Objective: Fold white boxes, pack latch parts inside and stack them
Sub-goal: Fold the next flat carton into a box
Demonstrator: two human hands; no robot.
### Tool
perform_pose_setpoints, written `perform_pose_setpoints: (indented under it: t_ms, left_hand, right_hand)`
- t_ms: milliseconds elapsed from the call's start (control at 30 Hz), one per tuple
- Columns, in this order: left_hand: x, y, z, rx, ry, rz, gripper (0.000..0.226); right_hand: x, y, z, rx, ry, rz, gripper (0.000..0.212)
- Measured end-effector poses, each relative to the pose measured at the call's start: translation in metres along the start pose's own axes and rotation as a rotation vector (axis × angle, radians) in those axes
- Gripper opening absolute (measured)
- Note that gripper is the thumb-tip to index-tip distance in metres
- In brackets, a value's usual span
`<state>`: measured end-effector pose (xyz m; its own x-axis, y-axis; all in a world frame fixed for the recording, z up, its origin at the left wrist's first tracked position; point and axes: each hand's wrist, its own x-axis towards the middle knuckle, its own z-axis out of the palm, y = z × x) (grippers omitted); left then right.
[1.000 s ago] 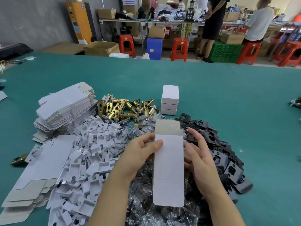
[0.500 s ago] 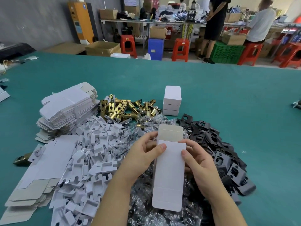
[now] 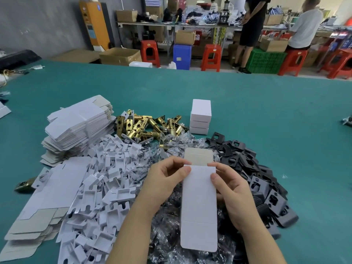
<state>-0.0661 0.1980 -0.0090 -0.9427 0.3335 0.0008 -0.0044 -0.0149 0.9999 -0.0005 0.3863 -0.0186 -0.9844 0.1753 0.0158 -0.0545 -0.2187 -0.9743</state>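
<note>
Both hands, left [image 3: 163,180] and right [image 3: 231,189], pinch the white box [image 3: 199,202]; its underside hidden

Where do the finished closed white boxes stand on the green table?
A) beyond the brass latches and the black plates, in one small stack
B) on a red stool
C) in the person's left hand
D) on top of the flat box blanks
A: the stack of closed white boxes stands on the green table, just right of the brass latches and behind the black plates.
</note>
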Motion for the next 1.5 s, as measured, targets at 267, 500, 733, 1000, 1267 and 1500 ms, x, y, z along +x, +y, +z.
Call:
perform_pose_setpoints:
  t_ms: [267,500,733,1000,1267,1500]
  left_hand:
    - [-0.0015,0.0034,-0.0006,-0.047,-0.042,-0.001,0.008]
    - [-0.0022,0.0035,-0.0002,-0.043,-0.037,0.006,0.015]
    - [-0.001,0.002,-0.0008,-0.051,-0.049,0.0,0.019]
    - [0.0015,0.0006,0.0003,-0.026,0.032,-0.004,0.029]
    - [-0.0015,0.0048,-0.0003,0.03,-0.058,0.015,0.017]
    - [-0.0014,0.0018,-0.0013,0.08,-0.064,0.001,0.015]
  right_hand:
    - [-0.0003,0.0004,-0.0001,0.025,0.026,0.024,0.026]
    - [0.0004,-0.0007,-0.0003,0.05,0.029,-0.012,0.02]
    - [-0.0009,-0.003,-0.0013,0.017,0.034,-0.007,0.021]
    - [-0.0007,0.0,-0.0003,0.03,0.049,-0.024,0.016]
    - [-0.0007,0.0029,-0.0007,-0.005,0.037,0.001,0.024]
    - [-0.0016,0.0029,0.0012,-0.062,0.031,-0.018,0.017]
